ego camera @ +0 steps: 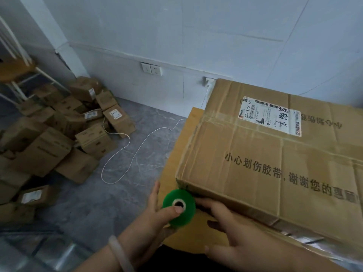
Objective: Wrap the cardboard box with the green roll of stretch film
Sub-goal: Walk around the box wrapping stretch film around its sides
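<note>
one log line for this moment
stage: wrap starting | left hand: grips green roll at box corner | right hand: touches box side

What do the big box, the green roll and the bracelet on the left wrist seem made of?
The big box: brown cardboard, matte, creased, with taped seams. The green roll: probably thin plastic film, slightly glossy, wound on a pale core tube. The bracelet: smooth and milky, perhaps jade or plastic.

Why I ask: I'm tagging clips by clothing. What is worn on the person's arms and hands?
Both hands are bare, the left hand and the right hand: no gloves and no rings show. A pale, translucent bangle circles the left wrist. No sleeve shows on either forearm in view.
</note>
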The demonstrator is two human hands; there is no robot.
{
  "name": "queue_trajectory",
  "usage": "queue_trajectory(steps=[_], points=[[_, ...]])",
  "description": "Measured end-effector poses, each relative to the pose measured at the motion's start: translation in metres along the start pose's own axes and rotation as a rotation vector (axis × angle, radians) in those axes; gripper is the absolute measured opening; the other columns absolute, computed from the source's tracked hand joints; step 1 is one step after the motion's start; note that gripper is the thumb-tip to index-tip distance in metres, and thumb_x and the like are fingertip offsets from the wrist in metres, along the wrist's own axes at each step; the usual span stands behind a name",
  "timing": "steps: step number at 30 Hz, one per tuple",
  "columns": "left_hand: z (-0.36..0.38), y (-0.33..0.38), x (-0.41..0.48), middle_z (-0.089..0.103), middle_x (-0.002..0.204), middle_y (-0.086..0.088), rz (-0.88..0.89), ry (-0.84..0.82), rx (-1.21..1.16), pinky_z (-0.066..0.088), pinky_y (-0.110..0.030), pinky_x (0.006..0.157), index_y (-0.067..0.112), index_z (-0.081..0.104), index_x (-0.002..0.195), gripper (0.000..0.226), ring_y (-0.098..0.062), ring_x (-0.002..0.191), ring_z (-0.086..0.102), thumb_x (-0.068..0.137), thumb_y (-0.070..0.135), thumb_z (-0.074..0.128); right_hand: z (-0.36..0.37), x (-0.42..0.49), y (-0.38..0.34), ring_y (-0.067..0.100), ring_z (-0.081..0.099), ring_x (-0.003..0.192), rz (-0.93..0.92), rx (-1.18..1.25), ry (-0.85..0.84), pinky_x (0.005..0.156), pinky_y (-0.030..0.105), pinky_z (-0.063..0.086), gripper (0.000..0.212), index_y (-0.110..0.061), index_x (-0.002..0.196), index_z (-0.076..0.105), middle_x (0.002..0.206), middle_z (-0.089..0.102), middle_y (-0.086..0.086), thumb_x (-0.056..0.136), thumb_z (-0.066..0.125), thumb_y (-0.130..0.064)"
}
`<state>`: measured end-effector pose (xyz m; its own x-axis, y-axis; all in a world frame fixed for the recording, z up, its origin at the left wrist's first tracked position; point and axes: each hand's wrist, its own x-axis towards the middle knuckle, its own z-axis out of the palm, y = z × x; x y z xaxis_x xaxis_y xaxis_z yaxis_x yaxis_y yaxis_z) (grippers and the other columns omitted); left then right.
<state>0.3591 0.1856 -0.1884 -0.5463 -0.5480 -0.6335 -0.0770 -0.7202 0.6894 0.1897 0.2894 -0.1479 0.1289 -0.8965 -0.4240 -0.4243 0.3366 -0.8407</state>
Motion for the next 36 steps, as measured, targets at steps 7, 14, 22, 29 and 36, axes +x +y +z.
queue_trajectory(steps=[7,14,22,29,36], points=[[-0.002,-0.025,0.001,0.052,0.141,-0.024,-0.064,-0.069,-0.028,0.045,-0.058,0.103,0.049,0.024,0.15,0.147,-0.039,0.114,0.064,0.028,0.014,0.097,-0.01,-0.02,0.0,-0.014,0.026,0.133,0.056,0.02,-0.049,0.114,0.022,0.029,0.073,-0.066,0.129,0.018,0.147,0.028,-0.027,0.07,0.061,-0.057],[0.034,-0.039,-0.016,0.051,0.145,-0.012,-0.017,0.032,-0.053,0.045,-0.064,0.102,0.062,0.024,0.143,0.123,-0.04,0.119,0.061,0.044,0.025,0.087,-0.025,-0.036,0.011,0.004,0.02,0.141,-0.021,-0.253,-0.105,0.117,0.038,0.023,0.077,-0.068,0.125,0.012,0.147,0.018,-0.029,0.065,0.06,-0.066],[0.09,-0.071,-0.035,0.045,0.151,-0.012,0.132,0.144,-0.2,0.045,-0.056,0.103,0.05,0.016,0.152,0.131,-0.038,0.126,0.055,0.043,0.027,0.086,-0.038,-0.083,0.021,-0.001,0.001,0.142,-0.062,-0.236,-0.135,0.114,0.019,0.005,0.091,-0.047,0.145,-0.005,0.145,-0.003,-0.03,0.083,0.062,-0.041],[0.134,-0.084,-0.05,0.048,0.146,-0.014,0.157,0.228,-0.199,0.058,-0.045,0.071,0.05,0.025,0.148,0.115,-0.036,0.119,0.058,0.047,0.038,0.079,-0.039,-0.107,0.046,-0.003,0.042,0.12,-0.155,-0.082,-0.028,0.1,0.015,0.033,0.073,-0.046,0.128,0.018,0.136,0.04,-0.017,0.077,0.069,-0.03],[0.151,-0.106,-0.055,0.053,0.143,-0.01,0.205,0.229,-0.247,0.053,-0.054,0.094,0.054,0.025,0.147,0.118,-0.037,0.119,0.059,0.045,0.032,0.081,-0.044,-0.121,0.063,-0.006,0.033,0.126,-0.283,-0.236,0.039,0.111,0.025,0.031,0.071,-0.052,0.125,0.02,0.13,0.03,-0.023,0.073,0.067,-0.039]])
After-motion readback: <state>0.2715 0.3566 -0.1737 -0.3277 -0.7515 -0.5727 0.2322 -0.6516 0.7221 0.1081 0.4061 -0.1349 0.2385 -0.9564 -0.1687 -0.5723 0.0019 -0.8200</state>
